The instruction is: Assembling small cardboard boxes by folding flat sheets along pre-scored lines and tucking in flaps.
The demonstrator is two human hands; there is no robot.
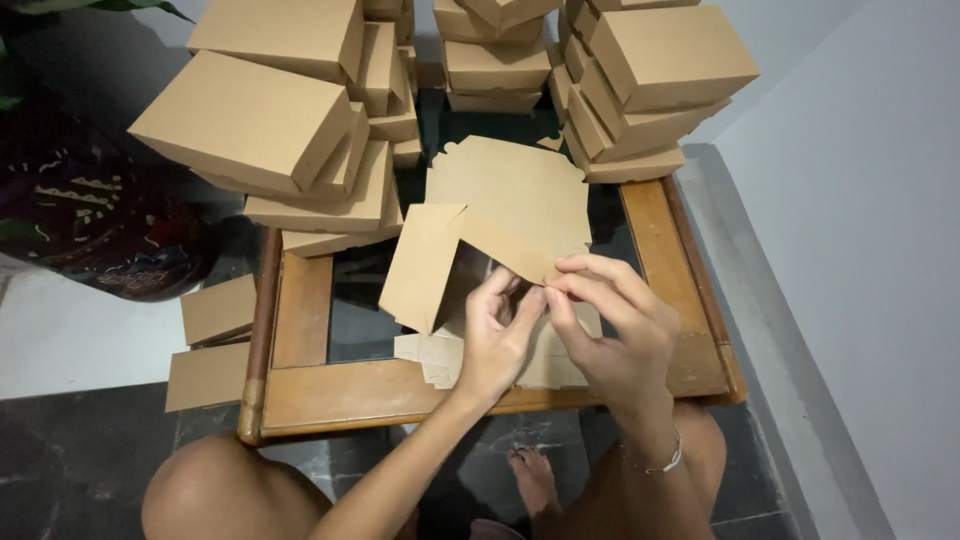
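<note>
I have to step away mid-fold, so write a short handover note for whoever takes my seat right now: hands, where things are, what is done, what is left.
Left hand: fingers pinch a flap of the half-folded box.
Right hand: fingertips grip the same box's edge.
The box is held above the wooden table, one side wall up, lid panel open.
Done: stacks of folded boxes at the table's far side.
Left: this box unclosed; flat blanks lie under the hands, more flat pieces left of the table.
</note>
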